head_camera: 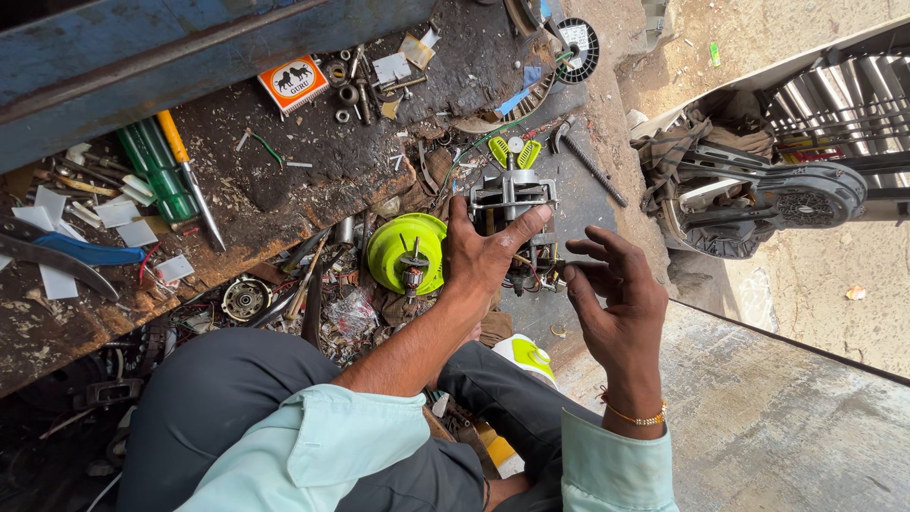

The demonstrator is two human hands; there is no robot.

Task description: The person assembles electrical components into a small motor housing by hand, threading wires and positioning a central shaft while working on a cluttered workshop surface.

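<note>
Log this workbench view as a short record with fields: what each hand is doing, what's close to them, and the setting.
left hand: left hand rests on a small electric motor frame, thumb stretched along it
right hand: right hand open, fingers spread, beside the motor, holding nothing; gold bracelet on wrist
near hands: lime-green round housing with armature
bench: green-handled screwdrivers, blue-handled pliers, orange matchbox-like pack, loose bearings and nuts
setting: cluttered, rusty repair bench; person seated
</note>
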